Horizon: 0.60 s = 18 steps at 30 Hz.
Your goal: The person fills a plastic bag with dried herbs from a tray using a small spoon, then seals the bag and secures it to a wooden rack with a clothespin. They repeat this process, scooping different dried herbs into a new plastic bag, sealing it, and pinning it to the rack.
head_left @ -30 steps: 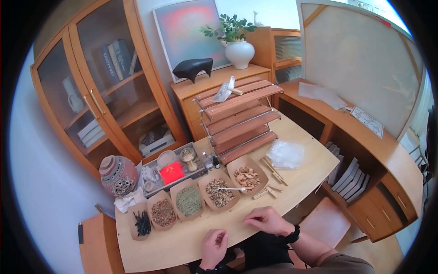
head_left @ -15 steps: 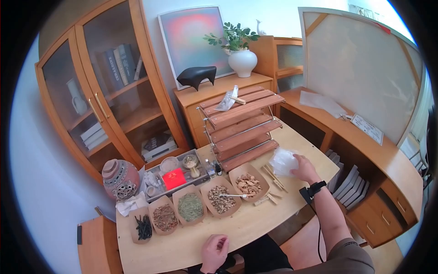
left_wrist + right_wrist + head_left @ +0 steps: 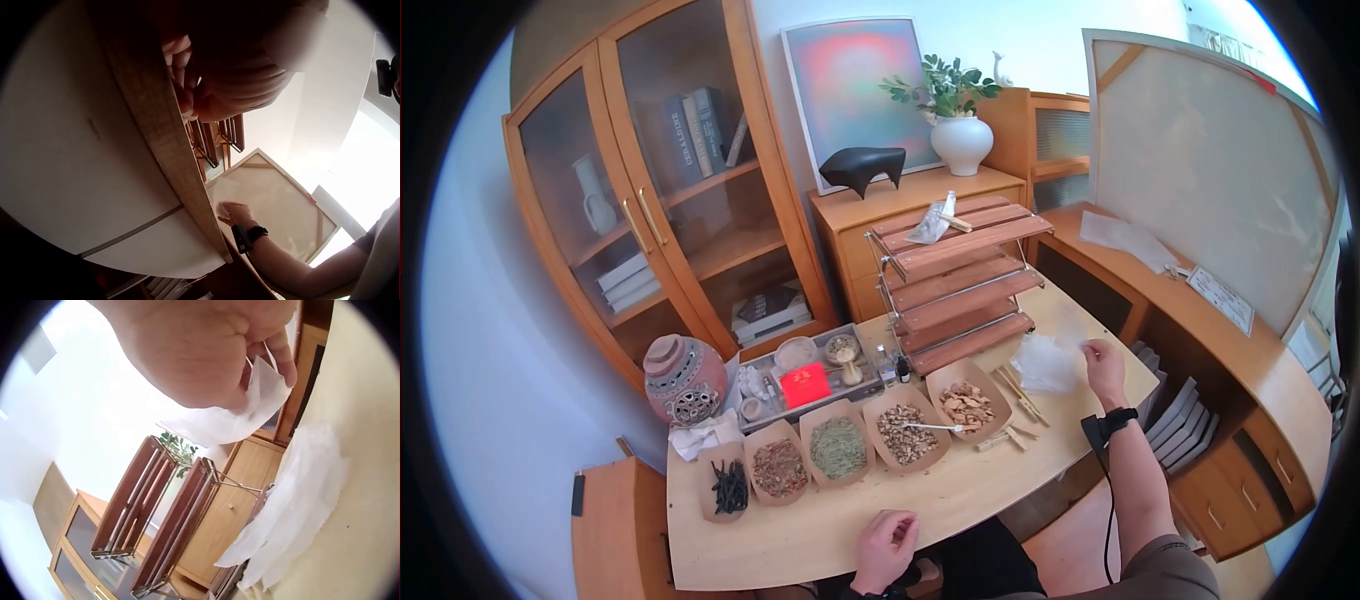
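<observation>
My right hand (image 3: 1106,372) is raised over the right end of the table, pinching a thin white translucent pouch (image 3: 212,427) between thumb and fingers. Just left of it lies a pile of the same white pouches (image 3: 1043,364), close below the held one in the right wrist view. My left hand (image 3: 887,545) rests at the table's front edge, fingers loosely curled, with nothing seen in it. Beyond the left hand, paper trays stand in a row: black strips (image 3: 730,487), reddish bits (image 3: 780,470), green dried herb (image 3: 838,447), brown chopped pieces (image 3: 908,436) and tan slices (image 3: 967,407).
A tiered wooden rack (image 3: 960,280) stands behind the pouches. Bamboo tools (image 3: 1022,395) lie beside the tan slices, and a white spoon (image 3: 930,427) lies across the brown pieces. A grey tray (image 3: 845,390) with a red packet (image 3: 805,385) and a patterned jar (image 3: 685,380) stand further back.
My right hand has moved from the table's front out to the pouch pile, then lifted one pouch off to the right. The left hand stays by the front edge. The head view has shifted.
</observation>
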Tool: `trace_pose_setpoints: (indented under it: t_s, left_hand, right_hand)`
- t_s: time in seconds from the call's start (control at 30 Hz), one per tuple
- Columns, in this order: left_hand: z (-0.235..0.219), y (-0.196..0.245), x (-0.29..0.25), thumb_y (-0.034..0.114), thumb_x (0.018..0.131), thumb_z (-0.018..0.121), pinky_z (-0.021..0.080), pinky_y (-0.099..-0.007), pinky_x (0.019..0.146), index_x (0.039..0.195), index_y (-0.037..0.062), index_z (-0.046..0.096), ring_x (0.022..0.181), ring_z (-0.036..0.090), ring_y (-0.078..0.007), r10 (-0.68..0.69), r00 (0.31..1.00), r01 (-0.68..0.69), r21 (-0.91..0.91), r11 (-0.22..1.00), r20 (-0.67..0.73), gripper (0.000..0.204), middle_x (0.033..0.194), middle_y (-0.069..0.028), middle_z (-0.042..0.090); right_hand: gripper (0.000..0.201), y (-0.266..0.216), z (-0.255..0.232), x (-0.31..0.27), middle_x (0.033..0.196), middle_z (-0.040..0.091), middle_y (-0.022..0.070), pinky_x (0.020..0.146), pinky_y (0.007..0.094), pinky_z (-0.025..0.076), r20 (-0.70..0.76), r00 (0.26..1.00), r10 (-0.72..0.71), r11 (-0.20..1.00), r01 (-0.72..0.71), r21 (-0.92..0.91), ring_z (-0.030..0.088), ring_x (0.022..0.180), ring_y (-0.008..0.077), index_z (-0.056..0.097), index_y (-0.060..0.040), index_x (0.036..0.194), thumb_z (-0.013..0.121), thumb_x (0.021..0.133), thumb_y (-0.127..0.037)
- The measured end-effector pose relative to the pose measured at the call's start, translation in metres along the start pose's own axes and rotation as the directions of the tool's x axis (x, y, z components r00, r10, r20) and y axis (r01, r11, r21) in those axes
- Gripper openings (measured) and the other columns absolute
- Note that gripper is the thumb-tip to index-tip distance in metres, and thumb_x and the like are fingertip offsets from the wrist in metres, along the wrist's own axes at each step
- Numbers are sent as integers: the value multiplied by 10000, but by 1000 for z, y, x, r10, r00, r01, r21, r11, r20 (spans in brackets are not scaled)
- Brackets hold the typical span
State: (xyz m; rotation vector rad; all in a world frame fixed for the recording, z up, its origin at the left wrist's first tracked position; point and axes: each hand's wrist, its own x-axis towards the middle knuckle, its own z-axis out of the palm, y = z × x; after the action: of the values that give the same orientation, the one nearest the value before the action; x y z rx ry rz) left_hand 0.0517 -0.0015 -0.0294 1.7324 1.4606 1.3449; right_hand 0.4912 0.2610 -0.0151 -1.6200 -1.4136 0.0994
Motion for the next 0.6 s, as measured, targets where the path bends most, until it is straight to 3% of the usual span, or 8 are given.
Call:
trace_pose_setpoints:
  t_s: [0.13, 0.2, 0.3, 0.4, 0.43, 0.47, 0.53, 0.6]
  left_hand:
    - [-1, 3, 1, 39, 933, 763, 591, -309, 676, 1028, 14, 728, 744, 734, -205, 2, 1000, -2, -10, 1000, -6, 104, 919, -100, 722]
    - [-2, 3, 2, 15, 947, 760, 583, -276, 683, 1035, -8, 740, 761, 720, -151, -2, 1000, 2, -4, 1000, 13, 93, 935, -96, 723]
    - [-4, 4, 2, 68, 957, 765, 595, -299, 717, 1069, 5, 724, 806, 743, -181, -44, 999, 46, -75, 996, 19, 135, 965, -99, 741]
    - [-7, -6, 2, 102, 983, 753, 590, -292, 763, 1120, -5, 720, 868, 741, -163, -76, 997, 76, -206, 976, 7, 176, 1003, -100, 751]
    - [-9, -11, 1, 141, 1000, 752, 579, -276, 807, 1176, -19, 707, 907, 738, -166, -117, 992, 123, -328, 937, 36, 242, 1020, -98, 753]
    - [-10, -13, -5, 141, 1000, 752, 579, -276, 807, 1176, -19, 707, 907, 738, -166, -150, 988, 151, -322, 935, 31, 242, 1020, -98, 753]
    - [-17, 1, 3, 147, 1034, 722, 566, -264, 796, 1203, -20, 699, 864, 715, -144, -132, 990, 133, -545, 828, 41, 239, 1019, -77, 744]
    - [-15, -5, 1, 139, 1048, 705, 557, -256, 781, 1202, -17, 698, 842, 695, -124, -193, 980, 185, -583, 791, 50, 220, 1008, -58, 738]
  right_hand:
    - [106, -28, -16, -12, 861, 754, 125, 762, 340, 554, -192, 973, -132, 977, 160, 141, 709, 779, 230, 766, 8, 1037, 715, 989, -71]
    - [120, -61, -32, -33, 880, 771, 93, 781, 315, 558, -12, 997, -73, 928, 73, 366, 714, 822, 164, 763, 28, 1026, 694, 1017, -70]
    - [139, -124, -44, -93, 930, 782, 72, 832, 297, 572, 249, 968, -35, 696, -156, 701, 719, 886, 125, 763, 35, 1017, 673, 1040, -69]
    - [134, -161, -27, -162, 974, 782, 71, 844, 290, 582, 569, 806, -164, 395, -474, 787, 728, 895, 129, 761, 32, 1088, 685, 1039, -67]
    - [145, -172, -18, -179, 994, 782, 69, 848, 291, 584, 653, 733, -190, 406, -547, 732, 729, 903, 129, 757, 35, 1113, 688, 1042, -71]
    - [159, -181, -11, -196, 1014, 782, 67, 852, 291, 587, 730, 649, -213, 417, -615, 669, 730, 911, 128, 754, 37, 1138, 690, 1044, -74]
    - [174, -186, 14, -219, 1026, 781, 64, 856, 292, 590, 782, 574, -245, 430, -658, 618, 728, 913, 126, 751, 39, 1160, 688, 1049, -80]
    - [189, -186, 34, -233, 1038, 780, 61, 860, 292, 592, 815, 504, -287, 443, -685, 579, 726, 914, 123, 748, 40, 1183, 686, 1054, -85]
